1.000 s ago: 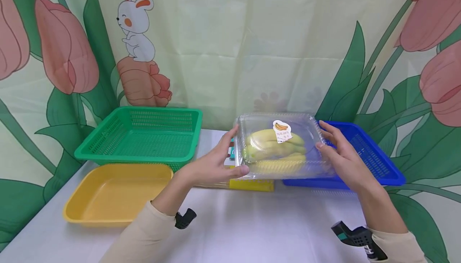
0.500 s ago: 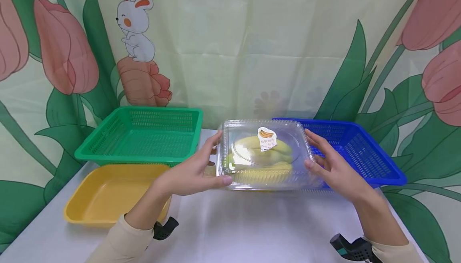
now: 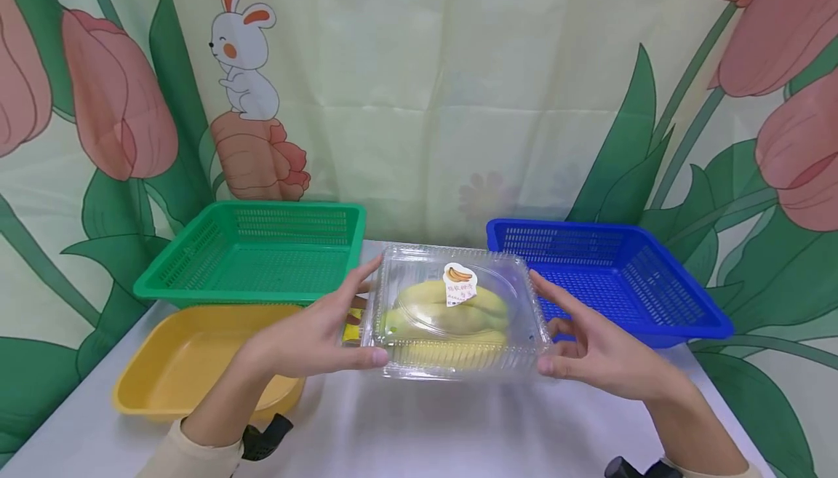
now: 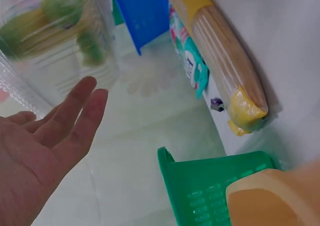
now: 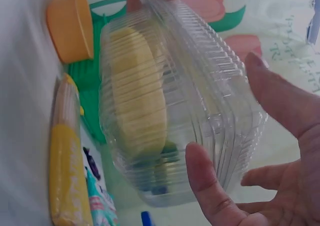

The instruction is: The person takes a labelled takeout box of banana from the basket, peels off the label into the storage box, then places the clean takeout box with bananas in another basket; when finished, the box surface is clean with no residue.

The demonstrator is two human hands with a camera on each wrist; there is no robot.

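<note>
1. Head view: clear banana box [image 3: 453,311] has come nearer and leftward, off the blue basket [image 3: 681,303], above the bench [image 3: 419,427].
2. Left hand [image 3: 308,336] and right hand [image 3: 592,351] press its sides with straight fingers.

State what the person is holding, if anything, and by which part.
The clear banana box, held between both hands: left hand at its left side, right hand at its right side.
</note>
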